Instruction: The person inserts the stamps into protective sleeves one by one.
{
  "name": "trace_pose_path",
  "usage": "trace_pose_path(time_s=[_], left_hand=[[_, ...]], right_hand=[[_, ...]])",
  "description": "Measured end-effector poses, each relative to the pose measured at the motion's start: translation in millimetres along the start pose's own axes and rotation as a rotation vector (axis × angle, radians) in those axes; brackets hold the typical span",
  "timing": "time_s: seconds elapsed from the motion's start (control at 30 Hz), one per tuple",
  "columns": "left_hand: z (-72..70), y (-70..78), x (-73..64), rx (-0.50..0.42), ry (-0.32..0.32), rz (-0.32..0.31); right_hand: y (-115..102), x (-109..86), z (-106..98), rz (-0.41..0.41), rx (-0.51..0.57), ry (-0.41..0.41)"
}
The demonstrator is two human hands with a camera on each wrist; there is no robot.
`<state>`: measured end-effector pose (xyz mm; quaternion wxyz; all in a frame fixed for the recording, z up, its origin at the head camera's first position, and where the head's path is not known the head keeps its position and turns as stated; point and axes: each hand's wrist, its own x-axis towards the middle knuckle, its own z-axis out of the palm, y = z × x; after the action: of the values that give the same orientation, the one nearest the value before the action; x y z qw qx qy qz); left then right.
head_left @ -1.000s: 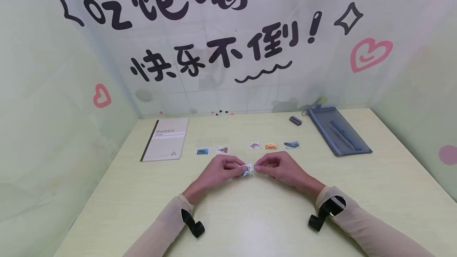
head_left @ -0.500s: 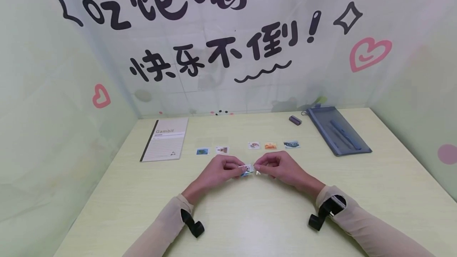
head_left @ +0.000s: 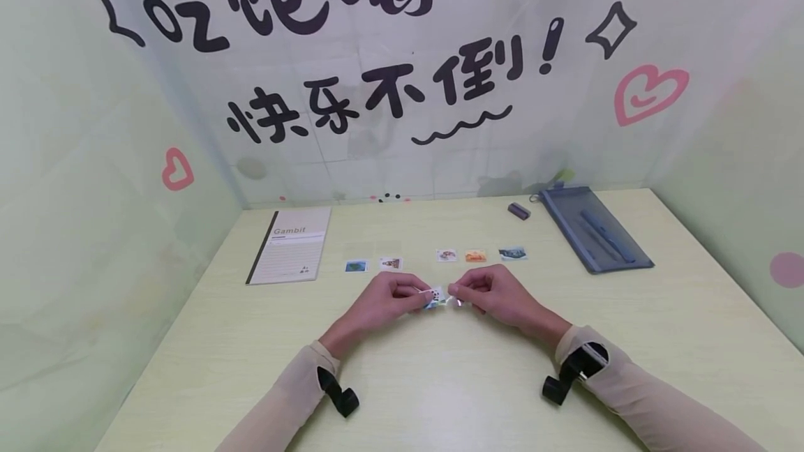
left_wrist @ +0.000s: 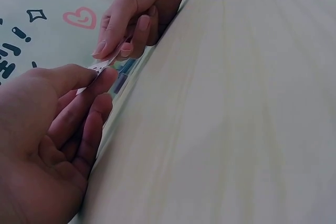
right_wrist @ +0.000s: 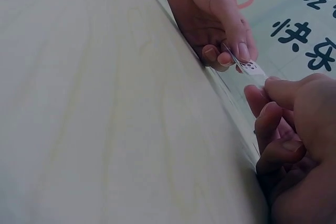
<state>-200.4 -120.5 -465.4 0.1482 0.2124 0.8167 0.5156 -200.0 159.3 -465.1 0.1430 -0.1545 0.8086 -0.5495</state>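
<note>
A small postage stamp [head_left: 436, 294] with a black-and-white panda-like print is pinched between thumb and fingers of my left hand [head_left: 389, 298]. Off the stamp's right side sticks a shiny, clear plastic film [head_left: 457, 302], and the thumb and fingertips of my right hand [head_left: 499, 293] pinch it. Seen from the right wrist, the stamp's printed face [right_wrist: 250, 67] shows between the two hands, the clear strip running toward my right thumb. Both hands are over the table's middle, a short gap between the fingertips. My left fingers hide part of the stamp.
Behind the hands lie a blue stamp [head_left: 356, 266], a stamp with a brown figure [head_left: 391, 264], and several more, including an orange one [head_left: 476, 256]. A notebook [head_left: 290, 246] lies left; an eraser-like dark block [head_left: 519, 211] and a blue mesh pouch [head_left: 597, 230] with a pen lie right.
My right fingertips have shifted slightly right, away from the stamp, and more of the clear film shows between the hands. My left hand has stayed nearly still.
</note>
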Motion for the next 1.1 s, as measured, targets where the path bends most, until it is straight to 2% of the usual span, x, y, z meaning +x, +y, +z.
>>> trace_pose_path(time_s=[0.4, 0.73, 1.1], left_hand=[[-1.8, -1.2, 0.3, 0.009, -0.003, 0.004], [-0.1, 1.6, 0.8, 0.020, 0.016, 0.005], [0.1, -0.2, 1.4, 0.015, 0.018, 0.012]], right_hand=[[-1.2, 0.3, -0.5, -0.017, 0.001, -0.005], [-0.9, -0.9, -0.6, 0.013, 0.035, -0.014], [0.1, 0.4, 0.1, 0.005, 0.003, -0.011]])
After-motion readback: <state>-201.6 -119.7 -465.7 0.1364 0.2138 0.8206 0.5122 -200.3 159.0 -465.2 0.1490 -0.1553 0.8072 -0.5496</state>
